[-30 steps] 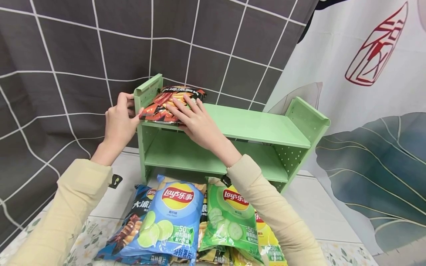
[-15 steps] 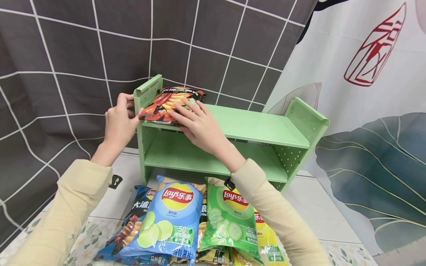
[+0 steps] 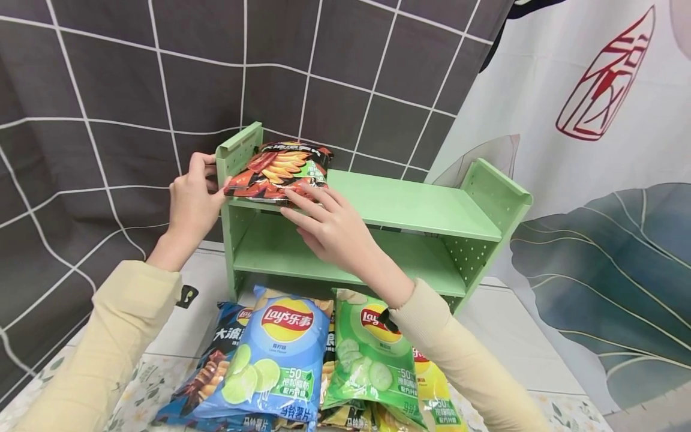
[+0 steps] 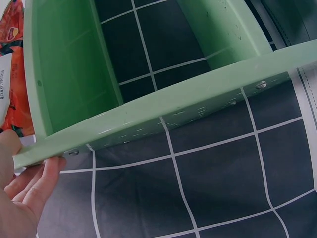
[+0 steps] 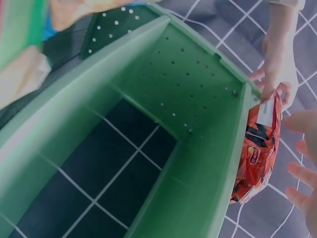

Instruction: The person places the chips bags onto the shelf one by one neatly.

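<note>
A red-and-black bag of chips (image 3: 286, 168) lies at the left end of the top board of a green two-tier shelf (image 3: 415, 204). My left hand (image 3: 191, 201) grips the shelf's left side panel, thumb on the inner side by the bag's corner and fingers outside, as the left wrist view shows of the hand (image 4: 32, 186). Near the bag's front right edge, my right hand (image 3: 335, 228) has its fingers extended and slightly spread. In the right wrist view, a gap separates those fingers (image 5: 299, 173) from the bag.
In front of the shelf, several chip bags lie on the table: a blue lime bag (image 3: 281, 354), a green cucumber bag (image 3: 372, 360), a dark blue bag (image 3: 207, 366) and a yellow bag (image 3: 434, 390). A dark checked curtain (image 3: 205, 78) hangs behind.
My right hand has slid off the top of the red-and-black bag, moving down and to the right. The left hand keeps its grip on the shelf, and the bag stays in place.
</note>
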The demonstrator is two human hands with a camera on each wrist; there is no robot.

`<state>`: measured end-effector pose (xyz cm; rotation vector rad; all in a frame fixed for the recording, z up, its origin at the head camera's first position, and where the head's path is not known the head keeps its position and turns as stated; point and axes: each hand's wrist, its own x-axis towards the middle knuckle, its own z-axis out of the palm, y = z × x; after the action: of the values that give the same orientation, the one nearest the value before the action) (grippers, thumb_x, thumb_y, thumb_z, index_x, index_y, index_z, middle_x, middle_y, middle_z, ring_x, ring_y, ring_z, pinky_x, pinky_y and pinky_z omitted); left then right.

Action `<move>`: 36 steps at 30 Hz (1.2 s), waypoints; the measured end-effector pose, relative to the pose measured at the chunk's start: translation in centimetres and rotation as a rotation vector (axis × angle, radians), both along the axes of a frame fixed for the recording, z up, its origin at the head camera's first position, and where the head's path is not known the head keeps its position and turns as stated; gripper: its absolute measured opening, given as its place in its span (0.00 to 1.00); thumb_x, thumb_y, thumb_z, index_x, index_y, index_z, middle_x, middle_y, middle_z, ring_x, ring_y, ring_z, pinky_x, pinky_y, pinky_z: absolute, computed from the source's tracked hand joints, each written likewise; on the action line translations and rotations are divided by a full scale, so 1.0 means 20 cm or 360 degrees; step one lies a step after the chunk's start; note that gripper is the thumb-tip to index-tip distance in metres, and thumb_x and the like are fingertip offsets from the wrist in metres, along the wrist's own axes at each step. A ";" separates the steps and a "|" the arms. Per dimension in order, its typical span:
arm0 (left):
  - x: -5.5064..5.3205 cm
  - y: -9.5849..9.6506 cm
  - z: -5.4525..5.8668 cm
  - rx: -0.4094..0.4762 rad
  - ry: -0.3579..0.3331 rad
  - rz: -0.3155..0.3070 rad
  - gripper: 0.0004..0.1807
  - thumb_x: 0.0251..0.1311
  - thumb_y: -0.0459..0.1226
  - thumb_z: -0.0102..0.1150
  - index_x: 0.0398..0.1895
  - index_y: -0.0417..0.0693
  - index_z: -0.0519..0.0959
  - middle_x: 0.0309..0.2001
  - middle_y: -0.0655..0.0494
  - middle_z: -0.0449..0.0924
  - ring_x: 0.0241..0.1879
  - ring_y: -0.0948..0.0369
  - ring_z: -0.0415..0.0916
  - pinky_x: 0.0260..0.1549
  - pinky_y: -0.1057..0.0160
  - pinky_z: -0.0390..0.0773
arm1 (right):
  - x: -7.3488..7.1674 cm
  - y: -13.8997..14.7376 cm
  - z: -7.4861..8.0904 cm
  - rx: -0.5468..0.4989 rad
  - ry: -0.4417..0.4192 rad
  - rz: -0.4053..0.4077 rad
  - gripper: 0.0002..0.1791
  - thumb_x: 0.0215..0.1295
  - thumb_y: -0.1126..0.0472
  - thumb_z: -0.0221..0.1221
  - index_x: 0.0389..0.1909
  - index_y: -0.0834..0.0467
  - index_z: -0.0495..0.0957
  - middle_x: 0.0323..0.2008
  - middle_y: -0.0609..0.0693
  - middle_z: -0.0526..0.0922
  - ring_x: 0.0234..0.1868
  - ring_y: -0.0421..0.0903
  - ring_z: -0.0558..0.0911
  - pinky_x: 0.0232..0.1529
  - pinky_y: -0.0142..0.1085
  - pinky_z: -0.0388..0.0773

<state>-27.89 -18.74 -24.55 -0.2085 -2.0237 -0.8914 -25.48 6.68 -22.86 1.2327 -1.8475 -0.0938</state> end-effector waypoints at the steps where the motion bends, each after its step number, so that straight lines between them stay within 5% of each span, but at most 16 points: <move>1: 0.00 0.00 0.00 -0.0002 0.0004 0.0000 0.19 0.58 0.31 0.59 0.52 0.35 0.69 0.47 0.36 0.83 0.35 0.42 0.83 0.44 0.44 0.73 | 0.01 0.01 -0.01 0.0003 0.0002 -0.0001 0.20 0.62 0.59 0.61 0.56 0.52 0.79 0.62 0.51 0.77 0.65 0.51 0.72 0.65 0.46 0.67; 16: 0.00 0.00 0.00 0.0001 0.0040 0.0007 0.19 0.58 0.30 0.60 0.51 0.34 0.70 0.46 0.36 0.83 0.34 0.42 0.83 0.44 0.44 0.74 | 0.11 0.17 -0.13 0.0040 -0.0055 -0.0072 0.22 0.60 0.59 0.62 0.57 0.51 0.78 0.61 0.51 0.78 0.65 0.53 0.73 0.63 0.47 0.69; 36: -0.01 0.00 -0.01 -0.0010 0.0058 0.0014 0.18 0.58 0.30 0.59 0.51 0.33 0.70 0.45 0.36 0.83 0.34 0.42 0.84 0.45 0.44 0.73 | 0.28 0.37 -0.31 0.0170 -0.0371 -0.0288 0.28 0.64 0.47 0.57 0.64 0.50 0.72 0.67 0.51 0.72 0.70 0.57 0.65 0.67 0.52 0.64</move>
<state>-28.00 -18.73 -24.66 -0.2177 -1.9928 -0.8702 -19.90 14.11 -29.07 1.1865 -2.1798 -0.1553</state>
